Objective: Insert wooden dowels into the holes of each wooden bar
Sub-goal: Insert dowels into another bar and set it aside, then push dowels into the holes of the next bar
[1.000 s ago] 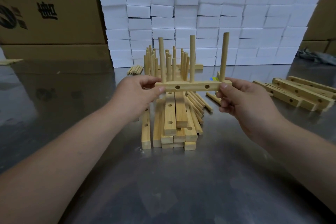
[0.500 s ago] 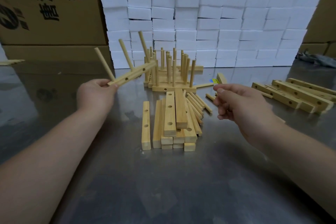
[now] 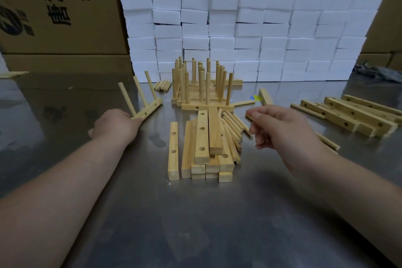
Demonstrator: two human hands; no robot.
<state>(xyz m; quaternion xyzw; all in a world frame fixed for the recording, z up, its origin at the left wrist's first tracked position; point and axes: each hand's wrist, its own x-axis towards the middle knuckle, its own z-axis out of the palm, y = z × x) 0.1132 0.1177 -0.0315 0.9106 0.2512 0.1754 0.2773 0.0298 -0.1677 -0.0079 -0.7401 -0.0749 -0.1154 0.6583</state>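
Observation:
My left hand (image 3: 115,125) grips the near end of a wooden bar (image 3: 151,108) with three dowels standing in it, tilted left, low over the metal table (image 3: 195,220) at the left. Above the loose dowels (image 3: 233,130), my right hand (image 3: 280,130) hovers with loosely curled fingers and holds nothing that I can see. A pile of bare drilled bars (image 3: 203,143) lies in the middle. Behind it stand several finished bars (image 3: 204,93) with upright dowels.
More drilled bars (image 3: 352,113) lie at the right, with a single bar (image 3: 265,96) near a blue-yellow scrap. A small bunch of dowels (image 3: 162,85) lies at the back. A wall of white foam blocks (image 3: 250,28) and cardboard boxes (image 3: 54,6) closes the far side.
My right hand let go of the dowelled bar. My left hand carried it to the left and down toward the table, while the right hand drifted over the loose dowels.

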